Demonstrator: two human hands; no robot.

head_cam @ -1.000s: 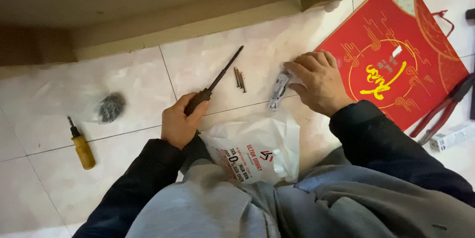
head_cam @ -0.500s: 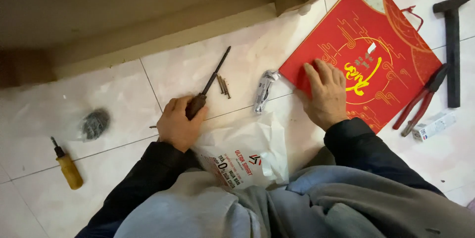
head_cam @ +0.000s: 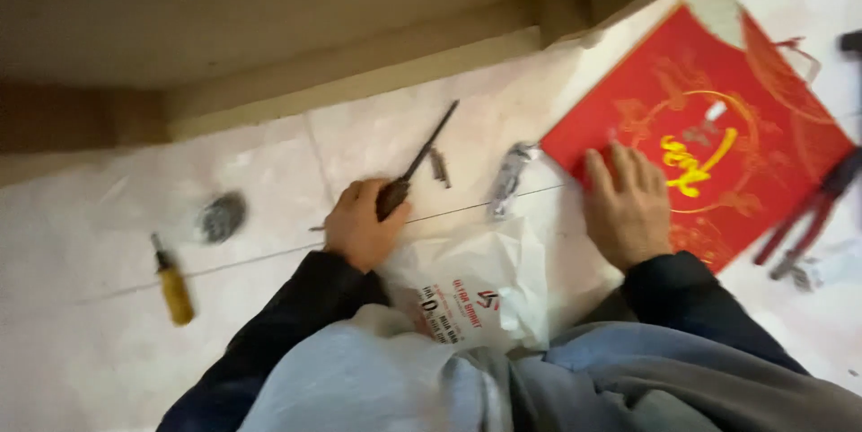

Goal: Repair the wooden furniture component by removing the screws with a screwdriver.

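All positions are given from the grip of the left hand (head_cam: 359, 225).

- Yellow-handled screwdriver (head_cam: 172, 284): lies flat on the tiled floor (head_cam: 81, 216), well to the left of the grip and slightly nearer the person.
- Grey crumpled wad (head_cam: 221, 216): left of the grip, between it and the screwdriver.
- Small dark screws (head_cam: 439, 167): just right of the grip and slightly beyond it.
- Clear packet (head_cam: 508, 182): further right.
- White plastic bag (head_cam: 485, 284): just beside the grip, on the near right.
- Red-handled pliers (head_cam: 813, 212): far right.
- Wooden frame (head_cam: 359, 82): beyond the grip.
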